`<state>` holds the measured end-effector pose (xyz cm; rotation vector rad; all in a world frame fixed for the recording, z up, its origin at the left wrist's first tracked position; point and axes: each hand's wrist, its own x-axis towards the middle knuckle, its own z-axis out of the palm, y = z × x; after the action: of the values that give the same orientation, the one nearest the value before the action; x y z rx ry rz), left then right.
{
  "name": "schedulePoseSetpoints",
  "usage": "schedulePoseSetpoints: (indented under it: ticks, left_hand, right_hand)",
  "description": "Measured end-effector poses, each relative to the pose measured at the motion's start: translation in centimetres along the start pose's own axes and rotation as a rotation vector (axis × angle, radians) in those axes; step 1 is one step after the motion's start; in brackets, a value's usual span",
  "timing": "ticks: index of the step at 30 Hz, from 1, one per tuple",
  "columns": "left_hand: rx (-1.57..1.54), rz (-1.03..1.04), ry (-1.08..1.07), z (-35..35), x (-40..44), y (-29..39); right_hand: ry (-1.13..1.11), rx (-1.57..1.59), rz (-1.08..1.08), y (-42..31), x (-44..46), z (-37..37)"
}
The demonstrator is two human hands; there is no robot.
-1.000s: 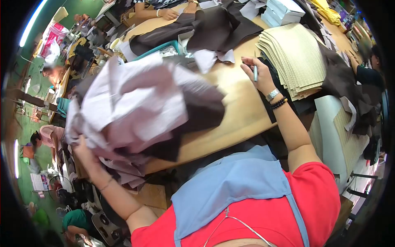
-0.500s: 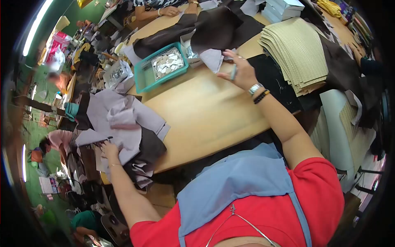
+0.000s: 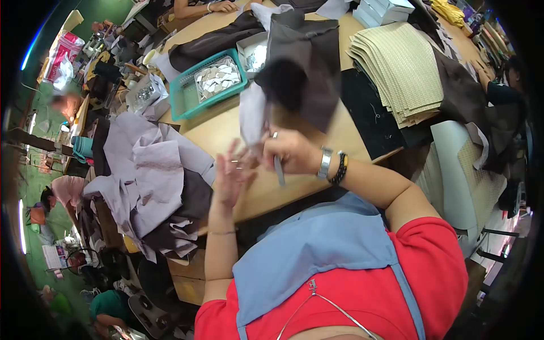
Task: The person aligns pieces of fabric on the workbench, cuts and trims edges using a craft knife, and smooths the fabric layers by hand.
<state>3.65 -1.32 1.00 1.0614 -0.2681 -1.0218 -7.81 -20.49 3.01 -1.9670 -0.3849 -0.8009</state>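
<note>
My right hand [image 3: 292, 152], wearing a ring, a watch and a dark bead bracelet, is closed on the corner of a dark brown fabric piece [image 3: 314, 73] with a pale lilac underside. The piece hangs blurred over the table from that hand. Below its fingers sticks out a thin grey object [image 3: 279, 171], whose kind I cannot make out. My left hand [image 3: 231, 174] is beside it, fingers apart and somewhat blurred, close to the fabric's pale corner. Left of it lies a heap of lilac and dark fabric pieces [image 3: 153, 164].
A teal basket [image 3: 177, 102] holds a box of small pale pieces [image 3: 218, 78]. Beside it stands a white box with small metal parts [image 3: 258, 56]. Stacked cream textured sheets [image 3: 399, 71] lie on the right of the wooden table [image 3: 283, 195]. Another person's hand [image 3: 224, 6] is at the far edge.
My right hand has drawn back towards me with the dark fabric piece from the far side. The left hand has left the fabric heap and moved right, to the table's middle.
</note>
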Motion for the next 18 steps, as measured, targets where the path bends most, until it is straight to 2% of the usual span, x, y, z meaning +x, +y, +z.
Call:
schedulePoseSetpoints:
  ticks: [2, 3, 4, 5, 6, 9, 11, 12, 13, 14, 16, 17, 18]
  left_hand:
    - [-0.061, -0.052, -0.169, 1.6, 1.2, -2.2]
    - [-0.225, -0.086, -0.129, 1.1, 1.6, -3.5]
    - [-0.293, -0.210, -0.119, 1.3, 1.8, -3.3]
    - [-0.044, -0.186, -0.025, 1.3, 2.2, -3.4]
    - [0.207, -0.161, 0.071, 1.1, 2.3, -3.5]
    - [0.363, 0.040, 0.086, -0.2, 1.4, -2.9]
    - [0.734, 0.204, 0.115, -2.0, 0.2, -0.5]
    - [0.919, 0.287, 0.124, -3.3, -0.5, 1.1]
    - [1.007, 0.258, 0.174, -5.4, -1.2, 3.0]
    - [1.095, 0.230, 0.227, -6.0, -1.8, 4.7]
    - [1.659, 0.419, 0.756, -5.6, -3.5, 6.1]
    - [1.670, 0.686, 0.820, -4.7, -3.2, 5.6]
    - [1.760, 0.773, 0.775, -3.7, -3.2, 5.1]
  right_hand:
    - [-0.222, 0.143, 0.054, -2.1, -1.5, 1.3]
    - [-0.345, 0.191, 0.083, -2.7, -2.2, 1.7]
    - [-0.468, 0.241, 0.110, -3.3, -2.5, 1.9]
    - [-0.523, 0.252, 0.186, -4.3, -2.8, 1.6]
    - [-0.455, 0.262, 0.128, -4.6, -2.9, 1.2]
    - [-0.223, 0.292, -0.015, -5.6, -2.0, -1.4]
    - [-0.095, 0.186, -0.027, -4.7, -1.3, -3.7]
    - [-0.132, 0.089, 0.115, -5.0, -0.8, -5.7]
    - [-0.011, -0.010, 0.071, -4.3, -0.3, -6.6]
    - [0.046, -0.097, 0.148, -3.2, -0.6, -7.6]
    - [0.270, -0.219, 0.230, 0.7, -1.5, -9.4]
    - [0.288, -0.307, 0.259, 2.2, -2.1, -10.2]
    - [0.307, -0.398, 0.290, 3.2, -2.7, -10.7]
